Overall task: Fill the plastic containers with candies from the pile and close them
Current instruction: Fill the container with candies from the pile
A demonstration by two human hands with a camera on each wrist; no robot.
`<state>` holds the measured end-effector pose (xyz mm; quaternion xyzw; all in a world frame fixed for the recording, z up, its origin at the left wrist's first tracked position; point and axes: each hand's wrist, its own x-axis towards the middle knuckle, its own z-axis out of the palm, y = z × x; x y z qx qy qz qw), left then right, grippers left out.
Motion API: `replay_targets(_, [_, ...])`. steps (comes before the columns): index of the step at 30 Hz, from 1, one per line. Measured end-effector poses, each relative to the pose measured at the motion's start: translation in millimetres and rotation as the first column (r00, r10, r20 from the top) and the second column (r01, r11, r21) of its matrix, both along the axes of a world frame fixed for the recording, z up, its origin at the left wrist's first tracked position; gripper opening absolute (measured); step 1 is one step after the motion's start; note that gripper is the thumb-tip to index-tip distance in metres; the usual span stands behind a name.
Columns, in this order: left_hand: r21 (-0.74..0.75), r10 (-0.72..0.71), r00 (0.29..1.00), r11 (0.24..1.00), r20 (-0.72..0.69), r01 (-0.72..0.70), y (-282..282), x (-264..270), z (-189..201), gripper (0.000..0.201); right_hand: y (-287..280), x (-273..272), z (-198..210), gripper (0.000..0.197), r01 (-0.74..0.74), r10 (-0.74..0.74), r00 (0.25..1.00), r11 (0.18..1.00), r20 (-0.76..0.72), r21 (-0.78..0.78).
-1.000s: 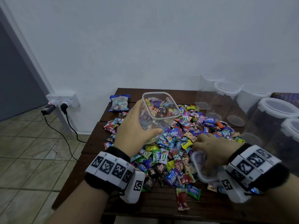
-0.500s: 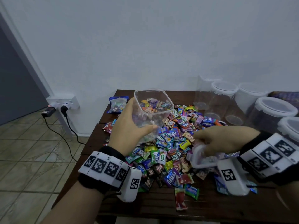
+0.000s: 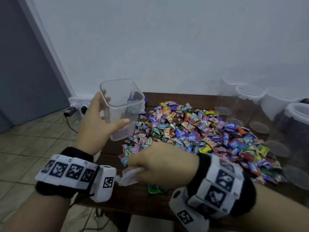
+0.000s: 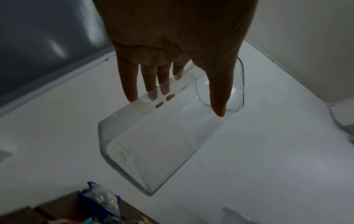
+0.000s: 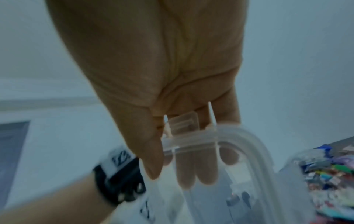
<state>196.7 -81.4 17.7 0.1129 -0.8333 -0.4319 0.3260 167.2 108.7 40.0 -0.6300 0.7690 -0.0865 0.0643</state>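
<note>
Holding a clear container [image 3: 122,109] upright off the table, left hand [image 3: 98,126] wraps its near wall, mouth up. Right hand [image 3: 160,163], nearer the body and lower right of it, pinches the lid [image 5: 201,136]. Candy pile [image 3: 200,131] lies beyond the right hand.

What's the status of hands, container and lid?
Left hand grips clear container, lifted, looks empty. Right hand pinches lid, not yet on. Candy pile on table; nothing blocking.
</note>
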Motion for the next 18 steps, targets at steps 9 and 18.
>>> replay_targets(9, [-0.069,0.087,0.996,0.994,-0.016,-0.088,-30.6,29.2,16.3,0.088,-47.0,20.0,-45.4,0.028,-0.171,0.186,0.981,0.957,-0.045,0.233])
replay_targets(18, [-0.001,-0.027,1.000,1.000,0.006,0.027,-11.9,12.5,6.2,0.100,-49.9,3.7,-67.9,0.031,-0.092,0.099,0.995,0.911,0.003,0.402])
